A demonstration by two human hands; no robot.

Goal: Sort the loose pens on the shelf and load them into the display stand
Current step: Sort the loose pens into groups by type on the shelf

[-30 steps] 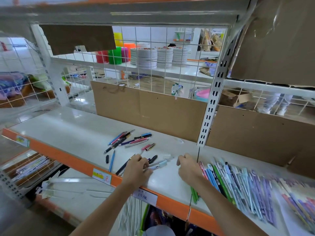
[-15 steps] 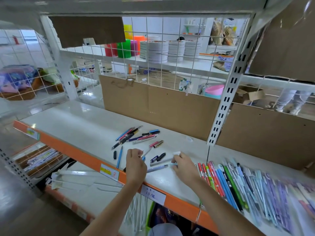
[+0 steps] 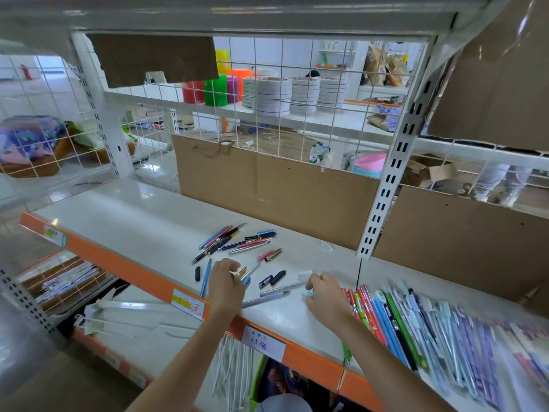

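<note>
Pens [image 3: 237, 243] lie loose mid-shelf [image 3: 118, 221], roughly fifteen, light, stiff and likely to roll; best pinched mid-barrel. Left hand [image 3: 224, 282] grasps a gold-tipped pen [image 3: 242, 271]; right hand [image 3: 322, 291] pinches a pale cap [image 3: 307, 294]. No display stand shows.

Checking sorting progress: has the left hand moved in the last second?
Yes: the left hand shifted left along the shelf, toward the loose black cap.

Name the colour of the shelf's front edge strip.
Orange, shown best in the head view.
</note>
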